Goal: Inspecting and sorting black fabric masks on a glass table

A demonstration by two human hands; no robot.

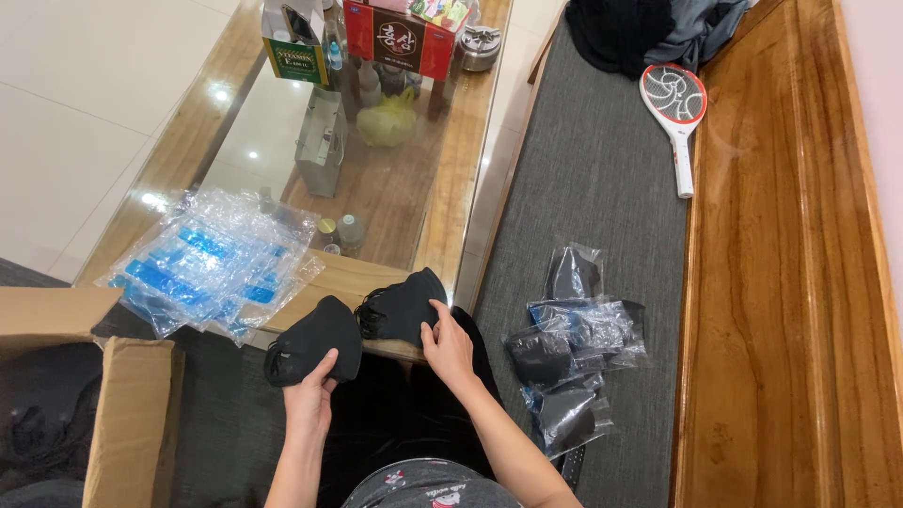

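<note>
Left hand pinches one black mask; right hand, fingers curled, grips a mask stack on the table edge

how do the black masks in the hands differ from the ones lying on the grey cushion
The black masks in the hands are bare; the masks on the grey cushion sit in clear plastic bags. The bare ones are held at the edge of the table, one stack by the left hand and one by the right hand; the bagged ones lie loose in a pile, untouched. Both sets are black and folded.
</note>
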